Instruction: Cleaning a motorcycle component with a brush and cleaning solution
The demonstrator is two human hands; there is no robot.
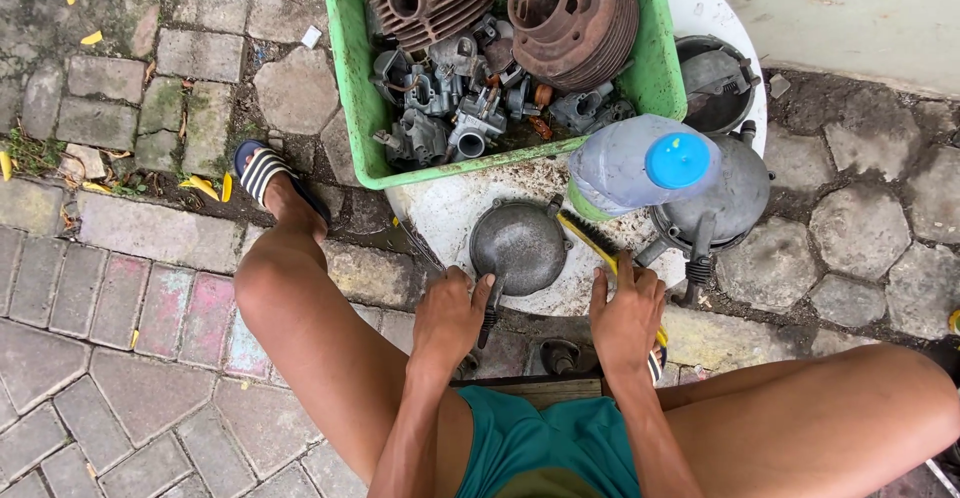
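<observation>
— Palms staying hidden, both of them; only the backs showing from above. Left hand [448,316] curling at the rim of the round grey metal cover [519,247], thumb and fingers closing on a dark tab hanging from its lower edge. Cannot tell how firmly.

— Right hand [626,313] also closing, wrapping the yellow handle of a brush [590,238]; dark bristles lying just beside the cover. Handle end disappearing under the palm.

— Getting cut off at the top: green plastic tub [352,78], with two rusty ribbed cylinders [570,18] inside, only partly showing. Heap of small grey carburettor-like parts [450,108] below them, too tangled for telling apart.

— Hiding part of the big grey casing [735,193]: plastic bottle with blue cap [645,163], standing in front of it. Dark bowl [715,83] behind, holding something hard to make out.

— Resting on a white round board [450,213], all of it, stained and dirty, lying on the ground. Cover sitting on its near edge, dome side up, dull and pitted.

— Surrounding everything: outdoor paving [120,278], grey and reddish bricks at the left, six-sided stones at the right, moss and soil filling the gaps, yellow leaves scattering about. Pale wall running along the top right.

— Squatting low, knees spreading wide, teal shorts at the bottom. One foot in a striped sandal [262,170] standing on the paving beside the tub.
</observation>
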